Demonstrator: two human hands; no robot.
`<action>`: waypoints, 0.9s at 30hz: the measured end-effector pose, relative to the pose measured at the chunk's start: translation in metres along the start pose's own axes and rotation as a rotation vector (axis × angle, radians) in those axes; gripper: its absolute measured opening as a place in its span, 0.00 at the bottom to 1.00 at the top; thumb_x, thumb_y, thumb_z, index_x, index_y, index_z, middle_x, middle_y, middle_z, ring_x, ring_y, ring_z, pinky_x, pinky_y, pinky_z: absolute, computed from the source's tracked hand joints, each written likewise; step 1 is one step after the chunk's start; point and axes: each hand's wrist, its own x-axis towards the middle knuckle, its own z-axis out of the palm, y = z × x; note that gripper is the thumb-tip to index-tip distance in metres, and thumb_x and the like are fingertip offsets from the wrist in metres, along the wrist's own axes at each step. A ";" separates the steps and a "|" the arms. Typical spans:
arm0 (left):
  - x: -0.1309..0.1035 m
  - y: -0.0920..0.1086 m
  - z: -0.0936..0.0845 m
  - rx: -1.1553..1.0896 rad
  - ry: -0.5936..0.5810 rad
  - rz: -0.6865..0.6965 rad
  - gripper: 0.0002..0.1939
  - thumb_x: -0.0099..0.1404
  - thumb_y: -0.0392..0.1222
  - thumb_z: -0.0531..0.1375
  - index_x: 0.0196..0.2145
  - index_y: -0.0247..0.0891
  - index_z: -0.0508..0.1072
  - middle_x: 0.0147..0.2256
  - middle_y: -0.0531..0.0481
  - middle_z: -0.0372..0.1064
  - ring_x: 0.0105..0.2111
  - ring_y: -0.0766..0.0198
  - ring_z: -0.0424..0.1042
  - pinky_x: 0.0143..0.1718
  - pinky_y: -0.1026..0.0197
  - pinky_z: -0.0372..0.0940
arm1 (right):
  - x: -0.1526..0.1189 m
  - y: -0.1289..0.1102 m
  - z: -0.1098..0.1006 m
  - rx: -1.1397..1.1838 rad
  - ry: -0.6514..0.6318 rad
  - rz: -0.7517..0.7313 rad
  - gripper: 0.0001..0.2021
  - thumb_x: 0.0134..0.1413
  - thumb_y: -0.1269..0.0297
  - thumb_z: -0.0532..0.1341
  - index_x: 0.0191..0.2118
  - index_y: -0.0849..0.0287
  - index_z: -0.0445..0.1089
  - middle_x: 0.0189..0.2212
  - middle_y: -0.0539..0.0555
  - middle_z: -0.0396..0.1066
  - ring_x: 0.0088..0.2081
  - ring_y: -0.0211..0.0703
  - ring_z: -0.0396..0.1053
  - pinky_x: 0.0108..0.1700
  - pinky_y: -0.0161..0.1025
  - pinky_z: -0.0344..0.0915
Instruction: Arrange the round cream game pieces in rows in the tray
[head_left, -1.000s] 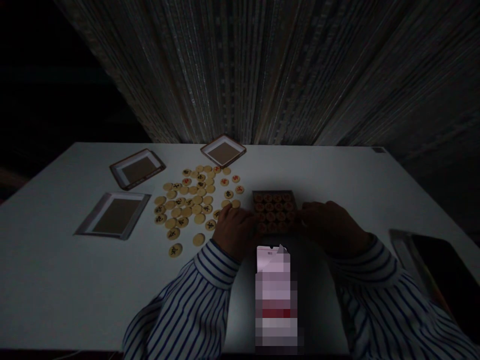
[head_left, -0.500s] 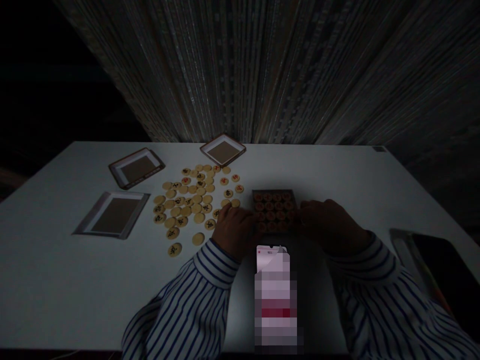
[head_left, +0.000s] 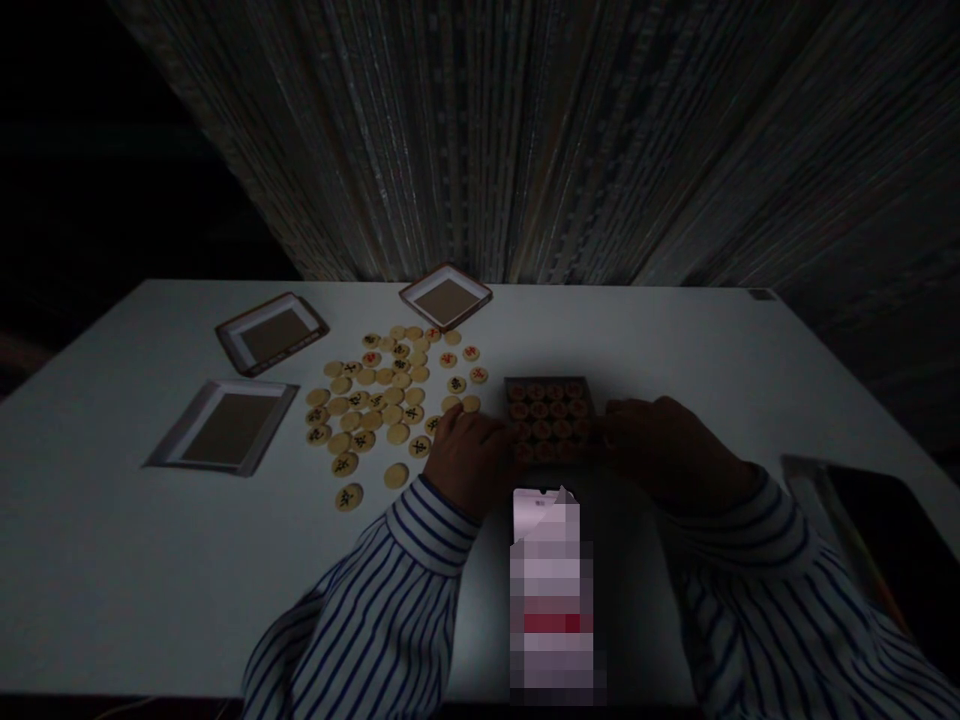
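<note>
A small dark square box (head_left: pixel 550 382) lies on the table in front of me, with Chinese chess pieces (head_left: pixel 556 410) set in rows inside it, their characters reddish. My left hand (head_left: pixel 471 458) is at the box's left side, fingers curled in against its edge. On the opposite side my right hand (head_left: pixel 664 445) is closed, with its fingertips at the box's right edge; deep shadow hides the thumb and lower fingers. Left of the box, many loose pale round chess pieces (head_left: pixel 393 396) are spread about, some showing black or red characters, others blank side up.
Three shallow trays or lids stand on the white table (head_left: pixel 112 560): one at the back (head_left: pixel 445 297), one at the back left (head_left: pixel 271 333), one at the left (head_left: pixel 223 427). A lit phone (head_left: pixel 534 510) lies between my forearms. A dark flat object (head_left: pixel 892 530) is at the right.
My right hand has shifted very slightly to the right along with its sleeve. The left hand, box and loose pieces look unchanged, apart from a small camera shift.
</note>
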 end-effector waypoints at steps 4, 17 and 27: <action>0.000 0.000 0.001 0.011 0.024 0.009 0.11 0.57 0.45 0.59 0.38 0.41 0.73 0.36 0.47 0.73 0.40 0.54 0.69 0.51 0.43 0.55 | -0.008 0.007 0.000 0.066 0.028 0.014 0.10 0.54 0.63 0.54 0.32 0.56 0.73 0.30 0.53 0.72 0.29 0.40 0.68 0.28 0.36 0.54; 0.010 0.035 0.008 -0.034 0.056 0.174 0.15 0.56 0.46 0.59 0.41 0.40 0.71 0.45 0.41 0.65 0.48 0.50 0.60 0.51 0.43 0.54 | -0.025 0.012 0.022 0.188 0.140 -0.016 0.10 0.54 0.69 0.54 0.38 0.56 0.71 0.31 0.54 0.71 0.30 0.39 0.67 0.29 0.34 0.57; 0.020 0.054 0.018 0.026 -0.036 0.173 0.19 0.57 0.50 0.56 0.45 0.38 0.67 0.46 0.40 0.63 0.50 0.48 0.57 0.53 0.41 0.52 | -0.025 0.010 0.023 0.245 0.065 -0.025 0.09 0.55 0.67 0.55 0.41 0.55 0.69 0.31 0.52 0.68 0.29 0.37 0.64 0.29 0.34 0.53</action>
